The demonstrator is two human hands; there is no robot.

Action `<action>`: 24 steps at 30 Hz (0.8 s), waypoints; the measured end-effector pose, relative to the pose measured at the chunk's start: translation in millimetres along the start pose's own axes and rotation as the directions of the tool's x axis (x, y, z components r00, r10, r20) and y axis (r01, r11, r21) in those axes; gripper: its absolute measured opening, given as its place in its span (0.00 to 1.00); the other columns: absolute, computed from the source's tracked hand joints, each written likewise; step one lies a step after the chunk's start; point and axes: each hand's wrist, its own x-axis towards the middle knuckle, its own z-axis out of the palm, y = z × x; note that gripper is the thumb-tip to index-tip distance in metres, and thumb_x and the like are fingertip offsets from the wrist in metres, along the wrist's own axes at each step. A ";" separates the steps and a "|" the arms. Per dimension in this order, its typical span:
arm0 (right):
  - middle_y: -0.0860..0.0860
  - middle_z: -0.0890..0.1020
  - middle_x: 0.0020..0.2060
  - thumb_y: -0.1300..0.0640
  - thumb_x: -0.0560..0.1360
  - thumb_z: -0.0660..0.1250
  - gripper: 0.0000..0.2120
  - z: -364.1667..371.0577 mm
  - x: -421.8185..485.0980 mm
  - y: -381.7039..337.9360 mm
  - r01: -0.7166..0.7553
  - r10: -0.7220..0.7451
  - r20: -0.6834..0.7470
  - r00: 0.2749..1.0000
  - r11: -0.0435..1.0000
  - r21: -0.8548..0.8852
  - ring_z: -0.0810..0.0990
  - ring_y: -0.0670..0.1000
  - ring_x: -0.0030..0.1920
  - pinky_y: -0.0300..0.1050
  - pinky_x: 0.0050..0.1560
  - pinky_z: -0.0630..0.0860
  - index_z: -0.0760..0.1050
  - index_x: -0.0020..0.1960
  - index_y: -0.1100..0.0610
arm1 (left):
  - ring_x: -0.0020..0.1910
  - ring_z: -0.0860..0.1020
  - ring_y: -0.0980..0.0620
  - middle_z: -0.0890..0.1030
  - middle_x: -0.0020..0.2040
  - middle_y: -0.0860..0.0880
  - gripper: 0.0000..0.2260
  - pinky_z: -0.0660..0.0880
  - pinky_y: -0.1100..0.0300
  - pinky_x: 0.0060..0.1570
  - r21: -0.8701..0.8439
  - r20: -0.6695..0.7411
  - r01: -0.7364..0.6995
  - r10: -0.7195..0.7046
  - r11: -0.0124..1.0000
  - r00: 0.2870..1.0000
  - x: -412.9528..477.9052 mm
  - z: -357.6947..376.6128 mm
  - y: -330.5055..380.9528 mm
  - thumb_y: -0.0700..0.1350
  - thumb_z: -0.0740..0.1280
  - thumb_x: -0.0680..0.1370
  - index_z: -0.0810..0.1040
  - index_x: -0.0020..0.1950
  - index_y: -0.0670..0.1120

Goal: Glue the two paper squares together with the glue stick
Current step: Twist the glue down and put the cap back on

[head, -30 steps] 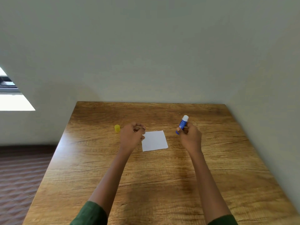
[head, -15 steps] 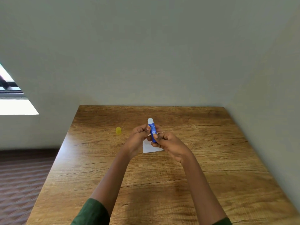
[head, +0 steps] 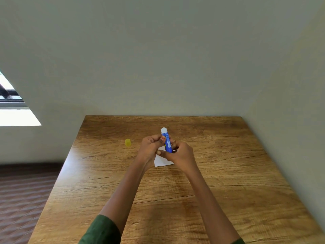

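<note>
A blue glue stick (head: 166,140) with its white tip up and uncapped is held upright above the table between both hands. My left hand (head: 151,148) pinches its upper body with thumb and fingers. My right hand (head: 179,155) wraps its lower end. Under the hands lies a white paper square (head: 161,161) on the wooden table (head: 228,164), mostly hidden; I cannot tell whether a second square lies with it. The yellow cap (head: 127,142) stands on the table to the left of my left hand.
The table stands in a corner, with a wall along its far edge and another along its right side. Its left edge drops off to a dark tiled floor (head: 21,199).
My right hand brought the glue stick from the right to the middle above the paper. My left hand rose to meet it and took hold of its upper part.
</note>
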 end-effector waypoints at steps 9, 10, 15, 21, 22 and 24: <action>0.53 0.83 0.49 0.57 0.80 0.58 0.12 -15.2 1.9 -1.4 -0.260 0.021 0.461 0.887 0.849 0.460 0.83 0.49 0.49 0.39 0.50 0.80 0.76 0.56 0.62 | 0.37 0.81 0.51 0.84 0.38 0.47 0.08 0.77 0.62 0.36 0.062 0.086 -0.020 0.015 0.998 0.996 2.9 -2.5 15.2 0.39 0.62 0.78 0.81 0.46 0.39; 0.53 0.83 0.46 0.57 0.80 0.59 0.12 -16.0 1.6 -2.7 -0.238 0.032 0.432 0.902 0.869 0.434 0.83 0.48 0.46 0.37 0.48 0.80 0.77 0.55 0.63 | 0.38 0.81 0.51 0.84 0.38 0.47 0.08 0.78 0.62 0.38 0.072 0.087 -0.019 0.013 0.997 0.996 4.0 -1.9 16.1 0.39 0.62 0.78 0.81 0.47 0.38; 0.51 0.84 0.36 0.50 0.65 0.77 0.13 -11.1 3.9 -4.4 -0.073 0.067 0.068 0.995 0.993 0.096 0.81 0.47 0.35 0.40 0.38 0.77 0.83 0.44 0.58 | 0.40 0.82 0.51 0.84 0.39 0.46 0.11 0.79 0.60 0.44 0.070 0.029 0.015 -0.017 0.997 0.999 5.7 -0.1 11.5 0.38 0.62 0.78 0.78 0.53 0.31; 0.53 0.84 0.44 0.46 0.71 0.71 0.17 -6.7 4.2 -6.3 -0.088 0.070 0.145 0.987 0.989 0.120 0.83 0.50 0.44 0.44 0.46 0.78 0.79 0.51 0.58 | 0.40 0.83 0.52 0.84 0.40 0.45 0.09 0.80 0.62 0.43 0.039 0.032 0.017 -0.018 0.999 0.999 6.6 1.0 15.1 0.37 0.62 0.78 0.80 0.50 0.35; 0.54 0.84 0.48 0.48 0.74 0.68 0.17 -10.5 4.2 -6.2 -0.130 0.084 0.253 0.964 0.976 0.173 0.83 0.51 0.48 0.44 0.49 0.79 0.78 0.55 0.59 | 0.41 0.83 0.52 0.84 0.40 0.45 0.08 0.80 0.62 0.44 0.030 0.027 0.013 -0.014 0.999 1.000 6.1 -0.8 15.7 0.37 0.61 0.78 0.80 0.49 0.36; 0.53 0.82 0.51 0.52 0.78 0.62 0.15 -14.1 4.6 -5.7 -0.167 0.076 0.380 0.922 0.963 0.212 0.83 0.50 0.49 0.42 0.51 0.78 0.76 0.59 0.61 | 0.41 0.83 0.53 0.84 0.41 0.46 0.09 0.79 0.63 0.44 0.024 0.022 0.009 -0.010 1.000 1.000 5.6 -3.8 16.8 0.37 0.61 0.78 0.79 0.50 0.36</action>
